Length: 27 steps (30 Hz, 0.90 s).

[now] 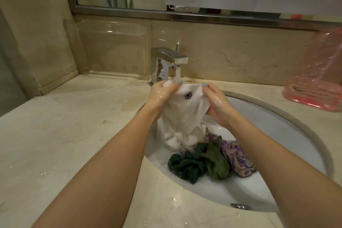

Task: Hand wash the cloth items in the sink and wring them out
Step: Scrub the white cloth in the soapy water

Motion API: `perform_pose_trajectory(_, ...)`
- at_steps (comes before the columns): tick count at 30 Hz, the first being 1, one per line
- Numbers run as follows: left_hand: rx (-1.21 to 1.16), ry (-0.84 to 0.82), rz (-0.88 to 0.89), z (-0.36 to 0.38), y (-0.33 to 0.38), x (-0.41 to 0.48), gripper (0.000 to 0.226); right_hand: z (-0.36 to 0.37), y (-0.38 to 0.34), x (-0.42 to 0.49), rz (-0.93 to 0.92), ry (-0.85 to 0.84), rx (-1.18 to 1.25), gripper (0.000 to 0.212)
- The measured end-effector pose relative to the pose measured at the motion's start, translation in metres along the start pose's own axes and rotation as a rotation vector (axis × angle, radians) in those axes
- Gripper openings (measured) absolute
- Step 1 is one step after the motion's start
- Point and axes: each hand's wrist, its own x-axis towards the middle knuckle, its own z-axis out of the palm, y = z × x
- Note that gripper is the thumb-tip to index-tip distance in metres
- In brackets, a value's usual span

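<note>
- Head view has us mid-rinse: our left hand (pixel 161 94) and right hand (pixel 215 101) both pinch the top edge of the white cloth (pixel 183 114) under the running faucet (pixel 172 61), its tail trailing into the sink (pixel 288 116).
- Waiting in the sudsy basin lie a dark green cloth (pixel 187 165), an olive cloth (pixel 215 161) and a purple patterned cloth (pixel 237 157).
- We judge the job early: nothing looks wrung out yet.
</note>
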Motion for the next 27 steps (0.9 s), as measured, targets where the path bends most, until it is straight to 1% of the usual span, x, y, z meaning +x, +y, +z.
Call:
perform_pose_trajectory(2, 0.057, 0.021, 0.097, 0.003, -0.002, 0.001, 0.017, 0.012, -0.006, 0.002, -0.026, 0.078, 0.018, 0.024)
perform_pose_trajectory(4, 0.094, 0.028, 0.137, 0.01, -0.003, 0.002, 0.019, 0.025, -0.005, 0.004, -0.04, 0.099, -0.002, 0.032)
perform_pose_trajectory(5, 0.093, 0.039, 0.121, 0.014, -0.003, 0.002, 0.02, 0.031, -0.005, 0.002, -0.06, 0.085, -0.05, 0.031)
perform_pose_trajectory(7, 0.034, 0.091, 0.063, 0.021, -0.005, 0.003, 0.02, 0.044, -0.007, -0.004, -0.112, 0.054, -0.167, 0.022)
perform_pose_trajectory(9, -0.013, 0.112, 0.054, 0.031, -0.003, 0.0, 0.017, 0.052, -0.01, -0.005, -0.148, 0.113, -0.246, 0.027)
perform_pose_trajectory(10, 0.002, 0.106, 0.072, 0.036, 0.0, -0.005, 0.02, 0.053, -0.009, 0.001, -0.147, 0.187, -0.244, 0.029)
perform_pose_trajectory(11, 0.031, 0.088, 0.103, 0.042, 0.003, -0.01, 0.021, 0.051, -0.008, 0.007, -0.116, 0.259, -0.189, 0.03)
perform_pose_trajectory(12, 0.066, 0.062, 0.144, 0.047, 0.005, -0.016, 0.022, 0.047, -0.007, 0.013, -0.038, 0.311, -0.084, 0.029)
perform_pose_trajectory(13, 0.105, 0.037, 0.183, 0.051, 0.005, -0.019, 0.022, 0.044, -0.005, 0.017, 0.053, 0.327, 0.045, 0.027)
perform_pose_trajectory(14, 0.139, 0.019, 0.223, 0.055, 0.005, -0.021, 0.023, 0.041, -0.003, 0.019, 0.111, 0.328, 0.12, 0.025)
perform_pose_trajectory(16, 0.2, 0.04, 0.261, 0.056, 0.005, -0.017, 0.031, 0.039, -0.002, 0.017, 0.067, 0.336, 0.07, 0.027)
perform_pose_trajectory(17, 0.213, 0.079, 0.247, 0.053, 0.004, -0.012, 0.034, 0.041, -0.005, 0.013, 0.008, 0.352, 0.018, 0.032)
perform_pose_trajectory(19, 0.152, 0.163, 0.134, 0.04, 0.002, -0.001, 0.03, 0.052, -0.015, -0.002, -0.14, 0.298, -0.085, 0.043)
perform_pose_trajectory(21, 0.075, 0.174, -0.002, 0.025, -0.005, 0.006, 0.025, 0.067, -0.021, -0.016, -0.26, 0.211, -0.192, 0.049)
perform_pose_trajectory(22, 0.069, 0.154, -0.034, 0.021, -0.009, 0.008, 0.025, 0.071, -0.023, -0.018, -0.28, 0.195, -0.224, 0.05)
perform_pose_trajectory(24, 0.072, 0.11, -0.047, 0.022, -0.011, 0.006, 0.026, 0.069, -0.025, -0.01, -0.238, 0.246, -0.245, 0.048)
perform_pose_trajectory(27, 0.048, 0.057, -0.025, 0.04, 0.0, -0.007, 0.034, 0.048, -0.018, 0.005, -0.099, 0.403, -0.329, 0.041)
